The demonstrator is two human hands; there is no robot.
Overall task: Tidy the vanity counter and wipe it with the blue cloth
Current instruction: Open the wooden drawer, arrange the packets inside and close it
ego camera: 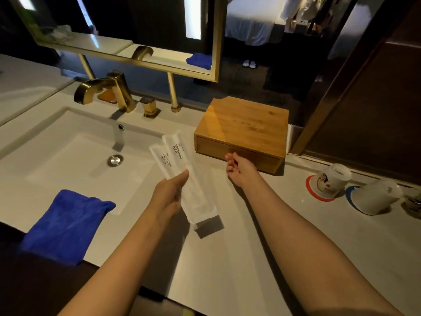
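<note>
My left hand [169, 195] grips two white toothbrush packets [173, 156] printed "BRUSHING TEETH", held tilted above the white counter [227, 258] beside the sink. My right hand [239, 168] reaches to the front of the wooden drawer box [246, 124], fingers curled at the drawer's lower edge; whether they grip it I cannot tell. The drawer looks closed. A folded blue cloth [63, 224] hangs over the counter's front edge, left of the sink.
A white sink basin [75, 160] with a gold faucet [102, 90] lies to the left. Two upturned cups [332, 179] on coasters stand at the right. A gold-framed mirror [214, 42] rises behind, and a dark wall closes the right side.
</note>
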